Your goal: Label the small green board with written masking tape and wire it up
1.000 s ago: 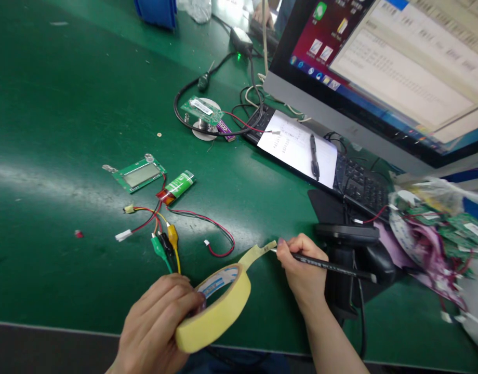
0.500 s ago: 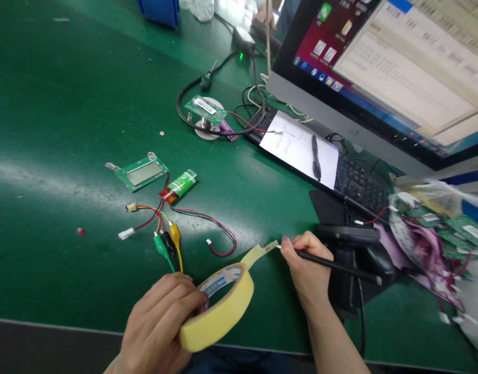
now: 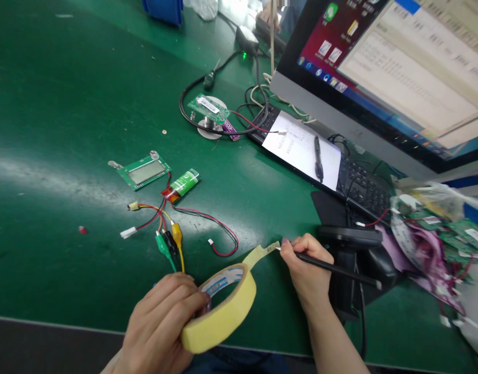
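Note:
My left hand [image 3: 161, 322] grips a roll of yellow masking tape [image 3: 223, 314] near the table's front edge. A short strip of tape [image 3: 262, 252] is peeled up from the roll toward the right. My right hand [image 3: 307, 272] holds a black pen [image 3: 336, 269], and its tip touches the free end of the strip. Just beyond the roll lie coloured alligator clips [image 3: 169, 241] with red and black wires, a green battery cell [image 3: 184, 183] and a small green display board [image 3: 143, 171].
A monitor [image 3: 379, 72] stands at the right over a keyboard [image 3: 359, 189] bearing a paper sheet [image 3: 305, 150] and pen. A circuit board on a round stand [image 3: 208, 111] sits behind. Bagged boards [image 3: 437, 228] pile at far right. A black device [image 3: 350, 239] is beside my right hand.
The view has shifted slightly; both hands, the tape roll and the pen keep nearly the same pose.

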`<state>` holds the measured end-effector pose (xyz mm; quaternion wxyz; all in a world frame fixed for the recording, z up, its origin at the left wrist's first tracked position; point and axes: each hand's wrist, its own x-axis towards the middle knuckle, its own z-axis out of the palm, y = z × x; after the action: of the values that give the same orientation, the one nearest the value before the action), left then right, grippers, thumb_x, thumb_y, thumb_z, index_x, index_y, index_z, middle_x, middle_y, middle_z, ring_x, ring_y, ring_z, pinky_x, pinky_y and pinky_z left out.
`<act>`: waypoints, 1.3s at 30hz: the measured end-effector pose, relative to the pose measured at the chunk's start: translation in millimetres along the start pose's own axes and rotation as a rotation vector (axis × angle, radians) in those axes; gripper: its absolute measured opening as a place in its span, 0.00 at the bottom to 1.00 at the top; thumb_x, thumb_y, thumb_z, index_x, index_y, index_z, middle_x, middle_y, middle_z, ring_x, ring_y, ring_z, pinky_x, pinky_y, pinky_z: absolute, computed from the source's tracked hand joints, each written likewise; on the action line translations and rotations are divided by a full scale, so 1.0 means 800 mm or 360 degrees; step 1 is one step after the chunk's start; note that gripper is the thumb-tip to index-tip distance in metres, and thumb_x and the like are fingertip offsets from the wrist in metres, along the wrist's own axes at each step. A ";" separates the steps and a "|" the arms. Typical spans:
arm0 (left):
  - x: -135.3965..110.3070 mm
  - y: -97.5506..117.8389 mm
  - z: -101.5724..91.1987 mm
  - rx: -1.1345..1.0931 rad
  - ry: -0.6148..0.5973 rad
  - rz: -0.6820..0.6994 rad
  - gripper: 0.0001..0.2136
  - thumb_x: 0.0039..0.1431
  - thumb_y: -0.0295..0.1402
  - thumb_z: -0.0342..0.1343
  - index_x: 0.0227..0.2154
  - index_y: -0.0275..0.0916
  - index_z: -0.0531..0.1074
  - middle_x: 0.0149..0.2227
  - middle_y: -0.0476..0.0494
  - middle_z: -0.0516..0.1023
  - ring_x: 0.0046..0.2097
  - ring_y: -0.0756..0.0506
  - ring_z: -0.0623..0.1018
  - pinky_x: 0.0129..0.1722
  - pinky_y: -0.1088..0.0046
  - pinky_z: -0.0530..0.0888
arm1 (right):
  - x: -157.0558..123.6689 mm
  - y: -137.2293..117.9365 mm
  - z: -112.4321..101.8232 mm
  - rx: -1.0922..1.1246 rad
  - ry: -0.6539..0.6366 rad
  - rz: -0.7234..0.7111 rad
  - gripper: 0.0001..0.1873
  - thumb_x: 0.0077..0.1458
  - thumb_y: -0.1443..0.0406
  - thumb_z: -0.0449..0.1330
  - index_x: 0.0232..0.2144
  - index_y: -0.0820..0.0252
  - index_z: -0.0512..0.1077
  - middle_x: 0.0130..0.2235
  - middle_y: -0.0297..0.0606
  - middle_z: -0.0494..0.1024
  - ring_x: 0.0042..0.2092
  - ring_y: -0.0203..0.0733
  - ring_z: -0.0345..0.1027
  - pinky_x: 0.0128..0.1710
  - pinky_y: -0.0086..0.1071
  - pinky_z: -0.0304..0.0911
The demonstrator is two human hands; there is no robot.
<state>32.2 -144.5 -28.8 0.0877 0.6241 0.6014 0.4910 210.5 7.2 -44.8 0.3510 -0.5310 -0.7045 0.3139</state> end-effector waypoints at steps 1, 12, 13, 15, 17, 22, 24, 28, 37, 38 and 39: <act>0.000 0.000 0.000 0.0000 0.0006 -0.0006 0.05 0.52 0.16 0.49 0.30 0.28 0.68 0.28 0.43 0.69 0.35 0.51 0.69 0.38 0.75 0.69 | 0.000 0.000 0.000 0.0002 0.0013 0.0001 0.19 0.46 0.67 0.61 0.15 0.60 0.53 0.17 0.26 0.58 0.20 0.28 0.52 0.22 0.26 0.52; 0.001 0.001 -0.002 0.0018 -0.0020 0.0005 0.05 0.52 0.17 0.49 0.30 0.28 0.68 0.28 0.42 0.70 0.35 0.50 0.70 0.37 0.75 0.70 | 0.000 -0.002 -0.002 0.0022 0.0032 0.0014 0.19 0.46 0.67 0.61 0.15 0.60 0.53 0.17 0.25 0.58 0.20 0.28 0.51 0.21 0.26 0.52; 0.001 0.001 -0.002 0.0024 -0.0019 0.0006 0.05 0.52 0.17 0.49 0.30 0.28 0.68 0.27 0.42 0.70 0.35 0.50 0.70 0.37 0.76 0.70 | 0.000 -0.001 -0.002 0.0027 0.0025 0.0009 0.19 0.46 0.67 0.61 0.15 0.60 0.53 0.17 0.25 0.58 0.20 0.28 0.51 0.21 0.26 0.52; 0.002 0.001 -0.002 0.0035 -0.0006 0.0016 0.05 0.53 0.17 0.48 0.30 0.29 0.68 0.27 0.43 0.70 0.34 0.51 0.70 0.36 0.76 0.70 | 0.000 0.000 -0.003 0.0021 -0.0008 -0.0009 0.19 0.46 0.67 0.60 0.15 0.60 0.53 0.17 0.26 0.58 0.20 0.28 0.52 0.22 0.26 0.52; 0.001 0.000 -0.002 0.0036 -0.0017 0.0012 0.06 0.53 0.17 0.48 0.29 0.30 0.68 0.26 0.44 0.70 0.34 0.51 0.70 0.36 0.77 0.70 | 0.000 0.000 -0.003 0.0003 -0.0028 -0.0027 0.19 0.46 0.67 0.60 0.15 0.60 0.53 0.17 0.26 0.58 0.20 0.28 0.52 0.22 0.26 0.52; -0.004 -0.003 0.003 -0.0009 0.0030 -0.0002 0.05 0.53 0.17 0.49 0.30 0.29 0.68 0.27 0.43 0.70 0.35 0.51 0.69 0.39 0.76 0.69 | -0.001 0.000 -0.003 -0.0049 0.0045 0.0002 0.19 0.46 0.67 0.60 0.15 0.60 0.53 0.17 0.26 0.58 0.20 0.28 0.51 0.22 0.26 0.52; -0.004 -0.003 0.004 -0.0017 0.0017 -0.0017 0.05 0.53 0.17 0.49 0.30 0.29 0.68 0.28 0.43 0.70 0.35 0.51 0.69 0.39 0.76 0.69 | 0.000 0.000 -0.003 -0.0055 0.0043 0.0012 0.19 0.46 0.67 0.60 0.15 0.60 0.52 0.17 0.25 0.57 0.20 0.28 0.51 0.22 0.26 0.51; 0.002 0.001 0.000 0.0028 0.0009 0.0006 0.05 0.52 0.17 0.49 0.29 0.29 0.68 0.27 0.44 0.70 0.34 0.51 0.70 0.38 0.76 0.70 | 0.000 0.001 -0.004 -0.0026 -0.0009 0.0023 0.19 0.46 0.67 0.60 0.15 0.60 0.52 0.17 0.25 0.58 0.20 0.28 0.51 0.22 0.26 0.51; -0.006 -0.001 0.002 -0.0009 0.0011 -0.0008 0.06 0.52 0.17 0.50 0.31 0.29 0.68 0.28 0.43 0.70 0.35 0.51 0.70 0.38 0.75 0.69 | 0.000 -0.004 -0.003 -0.0038 0.0029 0.0032 0.19 0.46 0.67 0.60 0.14 0.60 0.52 0.17 0.26 0.57 0.20 0.28 0.50 0.22 0.26 0.50; -0.006 -0.001 0.002 -0.0011 -0.0001 -0.0002 0.06 0.52 0.16 0.50 0.30 0.29 0.68 0.28 0.43 0.70 0.35 0.51 0.70 0.39 0.75 0.69 | 0.000 -0.005 -0.003 -0.0028 0.0034 0.0035 0.19 0.46 0.68 0.59 0.14 0.60 0.52 0.17 0.26 0.57 0.20 0.28 0.50 0.22 0.26 0.50; -0.006 -0.001 0.001 -0.0010 -0.0012 -0.0001 0.06 0.52 0.16 0.49 0.30 0.29 0.68 0.28 0.43 0.69 0.35 0.51 0.70 0.39 0.75 0.69 | 0.001 -0.005 -0.003 -0.0017 0.0042 0.0040 0.19 0.45 0.68 0.60 0.14 0.60 0.52 0.17 0.26 0.57 0.20 0.28 0.50 0.21 0.26 0.50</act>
<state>33.1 -147.8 -31.8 0.0920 0.6253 0.5999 0.4905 210.7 7.0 -40.1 0.3535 -0.5458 -0.6946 0.3075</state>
